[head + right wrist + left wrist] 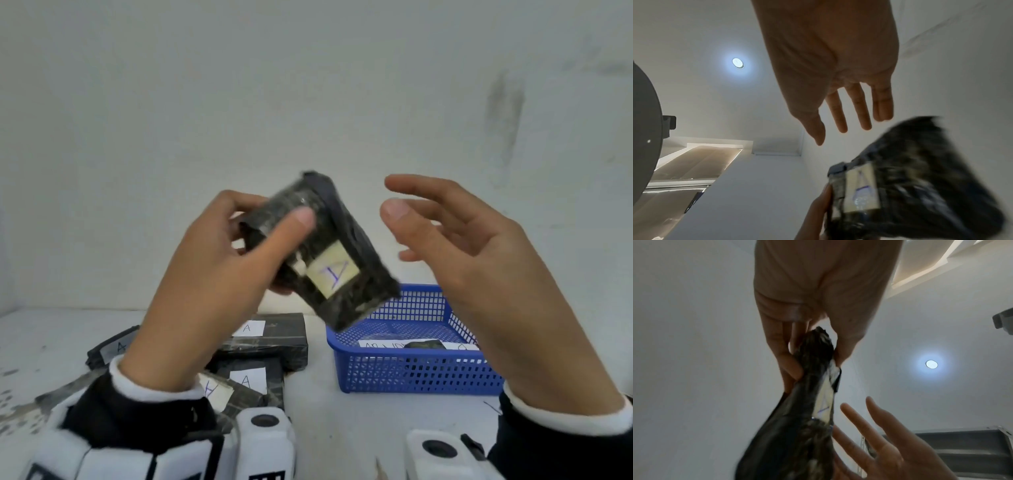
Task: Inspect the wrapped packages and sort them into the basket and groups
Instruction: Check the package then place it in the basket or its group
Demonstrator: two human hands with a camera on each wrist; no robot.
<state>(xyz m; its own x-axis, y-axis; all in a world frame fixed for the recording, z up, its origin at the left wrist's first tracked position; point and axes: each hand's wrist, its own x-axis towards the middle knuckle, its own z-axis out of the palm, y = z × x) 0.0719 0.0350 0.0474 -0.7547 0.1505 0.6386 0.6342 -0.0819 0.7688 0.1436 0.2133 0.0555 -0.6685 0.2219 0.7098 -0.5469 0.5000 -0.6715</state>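
Observation:
My left hand (219, 260) holds a black wrapped package (329, 253) up in the air, thumb on its front and fingers behind. The package bears a pale label with a purple letter A (334, 272). In the left wrist view the package (797, 426) hangs tilted from the pinching fingers (789, 363). My right hand (455, 250) floats just right of it, fingers spread and relaxed, holding nothing. In the right wrist view the open right hand (838, 91) is above the blurred package (910, 186). A blue basket (411, 370) sits on the table below.
Several black packages with A labels (263, 339) lie in a group on the white table, left of the basket. The basket holds a paper slip (383, 345) and a dark package (424, 344). A white wall stands close behind. Wrist cameras (263, 442) fill the bottom edge.

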